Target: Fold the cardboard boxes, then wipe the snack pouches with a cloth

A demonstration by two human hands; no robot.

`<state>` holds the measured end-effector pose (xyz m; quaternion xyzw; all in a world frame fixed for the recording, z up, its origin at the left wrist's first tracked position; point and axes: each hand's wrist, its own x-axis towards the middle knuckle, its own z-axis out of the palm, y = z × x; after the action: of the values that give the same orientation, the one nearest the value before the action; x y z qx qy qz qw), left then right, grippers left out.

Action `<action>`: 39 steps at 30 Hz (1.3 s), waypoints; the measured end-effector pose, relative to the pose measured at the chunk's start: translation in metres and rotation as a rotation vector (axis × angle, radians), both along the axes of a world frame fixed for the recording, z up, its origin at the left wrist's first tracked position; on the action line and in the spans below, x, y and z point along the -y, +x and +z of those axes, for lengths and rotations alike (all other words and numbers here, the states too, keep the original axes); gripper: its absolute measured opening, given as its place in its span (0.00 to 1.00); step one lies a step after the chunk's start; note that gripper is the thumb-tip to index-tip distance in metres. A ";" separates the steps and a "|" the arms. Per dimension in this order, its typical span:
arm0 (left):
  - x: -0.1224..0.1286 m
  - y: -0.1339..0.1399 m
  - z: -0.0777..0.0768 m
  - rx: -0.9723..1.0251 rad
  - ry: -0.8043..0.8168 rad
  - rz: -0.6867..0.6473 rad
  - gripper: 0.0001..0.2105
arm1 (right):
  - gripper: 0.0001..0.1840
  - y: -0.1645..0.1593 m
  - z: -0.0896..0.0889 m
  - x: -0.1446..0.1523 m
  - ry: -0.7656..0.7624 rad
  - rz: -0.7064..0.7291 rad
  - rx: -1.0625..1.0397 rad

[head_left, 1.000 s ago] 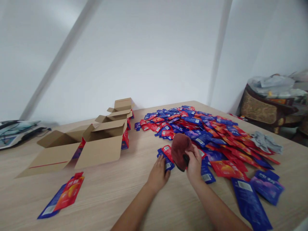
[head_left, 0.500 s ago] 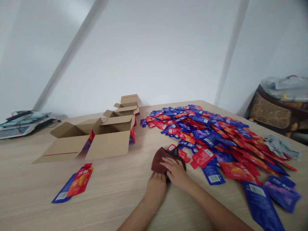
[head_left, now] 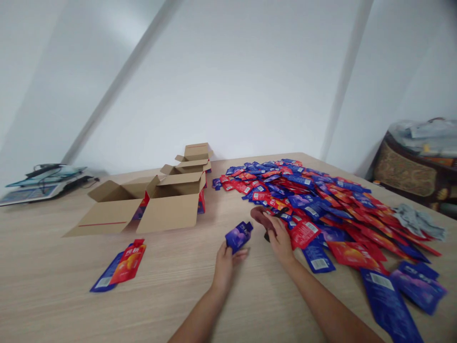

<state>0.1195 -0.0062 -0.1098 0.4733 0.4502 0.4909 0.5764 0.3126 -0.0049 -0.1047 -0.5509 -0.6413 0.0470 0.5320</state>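
Note:
A blue-purple spouted pouch point(head_left: 238, 237) is pinched by its lower end in my left hand point(head_left: 224, 263), lifted a little above the wooden tabletop. My right hand point(head_left: 280, 238) grips a bunched brown cloth point(head_left: 262, 218) with black edging; part of it is hidden by the fingers. Just beyond and to the right of that hand lies a wide pile of red and blue pouches point(head_left: 303, 183). Closest to my right hand is a red pouch point(head_left: 304, 232) with its barcode up. Below it lies a blue pouch point(head_left: 319, 257).
Open cardboard boxes point(head_left: 173, 209) stand in a row to the left, flaps spread. In front of them, a red pouch point(head_left: 128, 261) overlaps a blue one point(head_left: 107, 276). A grey cloth point(head_left: 417, 221) lies at the pile's right. Flat items with cables point(head_left: 44, 183) sit far left; a chair point(head_left: 400, 166) stands right.
My hands have moved apart. The brown cloth has gone up and right in my right hand, and a blue pouch now shows in my left hand. The view has shifted slightly.

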 end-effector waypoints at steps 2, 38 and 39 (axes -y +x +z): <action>-0.002 0.003 -0.001 0.233 -0.145 0.022 0.19 | 0.30 -0.014 0.006 0.010 0.015 0.091 0.067; -0.006 -0.002 -0.009 0.433 -0.198 0.066 0.13 | 0.34 -0.073 0.017 0.027 -0.210 0.355 0.375; -0.007 -0.002 -0.007 0.427 -0.213 0.033 0.13 | 0.33 -0.068 0.016 0.022 -0.234 0.304 0.398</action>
<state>0.1176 0.0006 -0.1172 0.2878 0.3750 0.5391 0.6970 0.2441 -0.0269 -0.0889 -0.5042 -0.7988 0.0912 0.3153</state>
